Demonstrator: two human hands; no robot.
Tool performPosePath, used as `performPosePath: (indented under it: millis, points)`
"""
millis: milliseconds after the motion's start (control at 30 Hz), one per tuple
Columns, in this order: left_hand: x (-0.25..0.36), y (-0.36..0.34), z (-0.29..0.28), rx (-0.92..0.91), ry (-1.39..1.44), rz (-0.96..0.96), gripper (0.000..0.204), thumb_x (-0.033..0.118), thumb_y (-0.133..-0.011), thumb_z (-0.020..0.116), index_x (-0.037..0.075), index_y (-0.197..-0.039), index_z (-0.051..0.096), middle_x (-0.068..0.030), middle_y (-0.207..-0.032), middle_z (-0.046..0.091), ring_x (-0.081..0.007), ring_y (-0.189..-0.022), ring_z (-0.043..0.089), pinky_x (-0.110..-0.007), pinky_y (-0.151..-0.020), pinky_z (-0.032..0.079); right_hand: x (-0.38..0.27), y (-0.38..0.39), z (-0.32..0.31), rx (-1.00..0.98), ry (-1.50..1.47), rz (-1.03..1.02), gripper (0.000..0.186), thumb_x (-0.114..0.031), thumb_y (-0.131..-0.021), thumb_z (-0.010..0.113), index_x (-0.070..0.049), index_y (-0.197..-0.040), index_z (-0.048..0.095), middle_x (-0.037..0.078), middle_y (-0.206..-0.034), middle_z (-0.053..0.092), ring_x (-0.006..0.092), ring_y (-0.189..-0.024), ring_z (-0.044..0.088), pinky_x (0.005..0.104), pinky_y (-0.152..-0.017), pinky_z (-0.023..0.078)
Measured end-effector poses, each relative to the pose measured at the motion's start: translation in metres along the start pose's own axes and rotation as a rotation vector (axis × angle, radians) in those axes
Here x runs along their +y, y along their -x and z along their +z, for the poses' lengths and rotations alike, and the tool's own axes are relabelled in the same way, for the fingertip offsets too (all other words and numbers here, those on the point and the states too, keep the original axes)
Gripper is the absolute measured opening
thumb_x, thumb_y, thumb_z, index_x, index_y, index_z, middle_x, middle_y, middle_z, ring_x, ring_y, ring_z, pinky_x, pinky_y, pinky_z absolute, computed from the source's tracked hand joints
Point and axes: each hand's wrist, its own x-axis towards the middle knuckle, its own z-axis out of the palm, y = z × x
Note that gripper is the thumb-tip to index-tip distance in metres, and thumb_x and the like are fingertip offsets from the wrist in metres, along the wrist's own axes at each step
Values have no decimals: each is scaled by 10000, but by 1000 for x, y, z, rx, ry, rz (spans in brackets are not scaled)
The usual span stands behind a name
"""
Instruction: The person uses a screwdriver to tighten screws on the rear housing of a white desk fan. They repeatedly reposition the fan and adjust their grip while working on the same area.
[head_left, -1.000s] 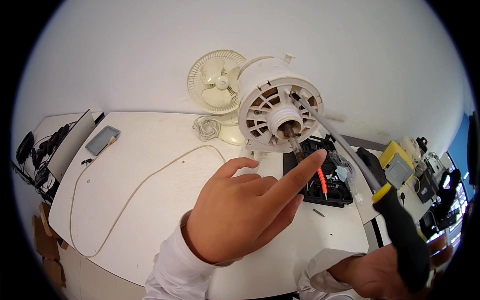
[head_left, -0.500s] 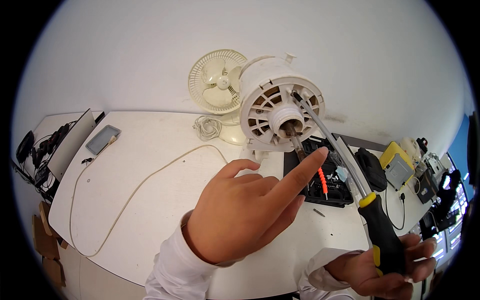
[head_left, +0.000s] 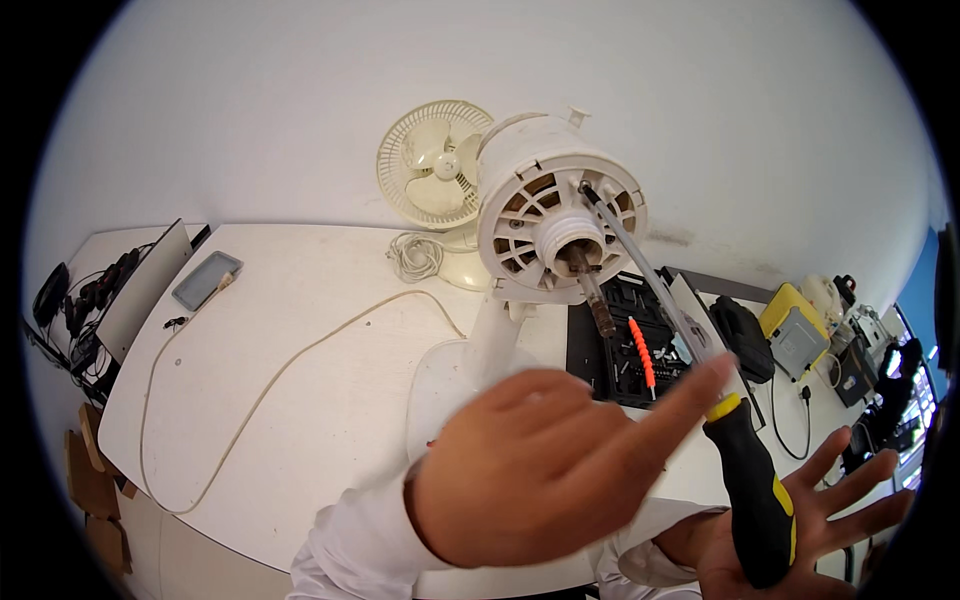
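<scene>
In front of me stands a white fan motor housing (head_left: 530, 138) on a post, with a slotted round face and a brown-stained metal shaft (head_left: 598, 305) sticking out of its threaded collar. A long screwdriver (head_left: 742, 460) with a black and yellow handle slants up to it, its tip at a screw hole in the face. My right hand (head_left: 825, 515) has its fingers spread, with the handle lying against the palm. My left hand (head_left: 545, 470) is smeared by motion; its index finger reaches the screwdriver near the yellow collar. The left thumb is hidden.
A small cream fan (head_left: 440, 165) with a coiled cord stands behind on the white table (head_left: 270, 400). An open black tool case (head_left: 590, 360) holds an orange flexible rod (head_left: 641, 352). A grey tray (head_left: 206, 280), a loose cable and a yellow-grey case (head_left: 795, 330) lie around.
My left hand has moved right and slightly down, to the screwdriver. My right fingers have spread away from the handle, which has turned and shifted slightly left.
</scene>
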Motion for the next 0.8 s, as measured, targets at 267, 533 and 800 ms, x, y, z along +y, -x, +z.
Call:
performPosePath:
  millis: [267, 533, 800]
  points:
    - [-1, -13, 52, 222, 579, 367, 629, 210, -852, 630, 12, -1392, 377, -130, -1223, 552, -308, -872, 565, -376, -792, 485, -8, -3, -9, -56, 0, 105, 935, 110, -716, 595, -373, -1423, 221, 133, -1411, 292, 319, -1263, 350, 503, -993, 417]
    - [4, -3, 22, -134, 402, 190, 669, 247, -832, 652, -53, -1375, 402, -216, -1208, 564, -335, -1051, 588, -401, -883, 470, -8, -9, -2, 43, 436, 240, 709, -308, -870, 621, -77, -1386, 193, 212, -1088, 471, 209, -778, 532, 246, -609, 427]
    - [7, -7, 20, -187, 266, 126, 632, 253, -806, 681, 20, -1354, 467, -209, -1219, 571, -342, -1064, 583, -415, -898, 468, -12, -6, 16, 288, 787, 594, 822, -549, -775, 625, -5, -1335, 370, 172, -1073, 466, 173, -905, 457, 277, -749, 394]
